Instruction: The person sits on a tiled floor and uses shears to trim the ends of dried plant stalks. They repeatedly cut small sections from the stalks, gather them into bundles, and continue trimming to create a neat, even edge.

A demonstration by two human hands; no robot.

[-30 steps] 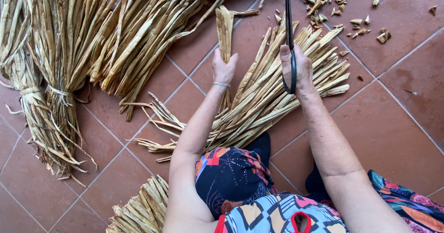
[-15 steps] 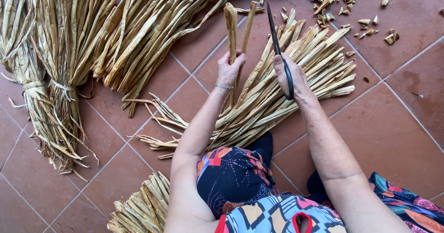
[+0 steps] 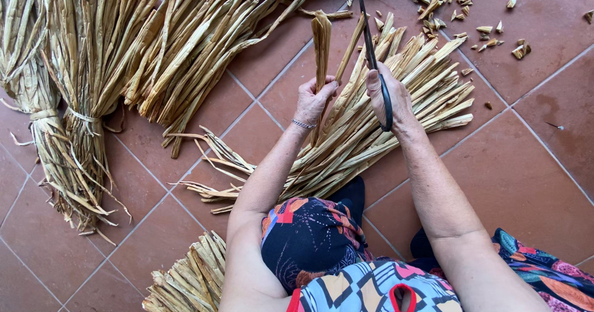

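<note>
leaf strips lifted, scissors drawn in

since a second ago the left hand (image 3: 314,98) has raised two dried tan leaf strips (image 3: 322,43) above the loose leaf pile (image 3: 396,101), fingers clamped round them; the right hand (image 3: 390,98), closed on black scissors (image 3: 374,58), has moved beside them.

We see terracotta tile floor (image 3: 526,182), pale grout lines running diagonally. Far left: tied bundles of dried reed leaves (image 3: 68,101) lying on tiles. Beside them, far centre, loose sheaf (image 3: 204,46) fanned out. Centre: trimmed pile of strips (image 3: 371,132) lying diagonally on floor. Near left: another stack of leaves (image 3: 185,281). Far right: scattered cut-off scraps (image 3: 458,8), one small bit (image 3: 554,125) apart at right
</note>
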